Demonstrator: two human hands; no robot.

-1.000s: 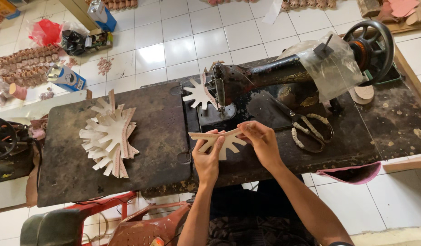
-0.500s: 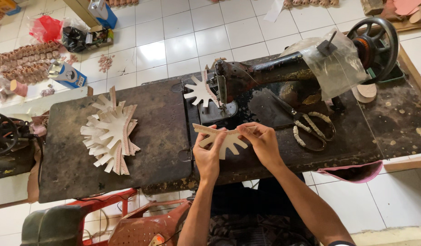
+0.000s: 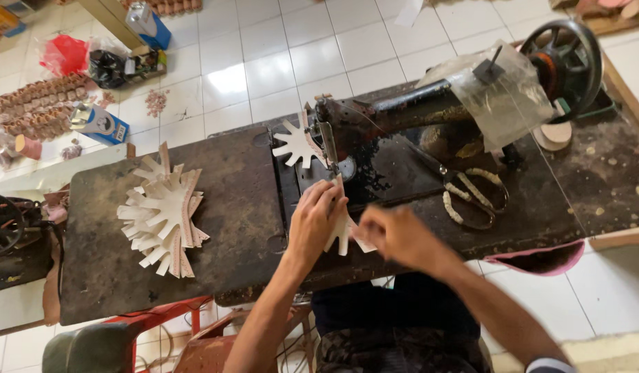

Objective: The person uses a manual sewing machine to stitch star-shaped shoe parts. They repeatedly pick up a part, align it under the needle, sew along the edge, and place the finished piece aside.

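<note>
I sit at a black sewing machine (image 3: pixel 402 117) on a dark, worn table (image 3: pixel 236 214). My left hand (image 3: pixel 316 217) and my right hand (image 3: pixel 395 235) both pinch a pale, toothed cut-out piece (image 3: pixel 344 231), held just in front of the needle (image 3: pixel 331 166). The piece's teeth stick out below my fingers. A second toothed piece (image 3: pixel 295 144) lies behind the needle on the machine bed.
A fanned stack of similar pale cut-outs (image 3: pixel 164 214) rests on the table's left. Scissors with wrapped handles (image 3: pixel 471 197) lie right of the needle. Clear plastic (image 3: pixel 499 93) covers the machine arm by the handwheel (image 3: pixel 565 59). Boxes, bags and small brown items litter the tiled floor (image 3: pixel 216 69).
The hands have brought the toothed piece forward to the needle, and the left hand now covers most of it. The right hand looks blurred by motion.
</note>
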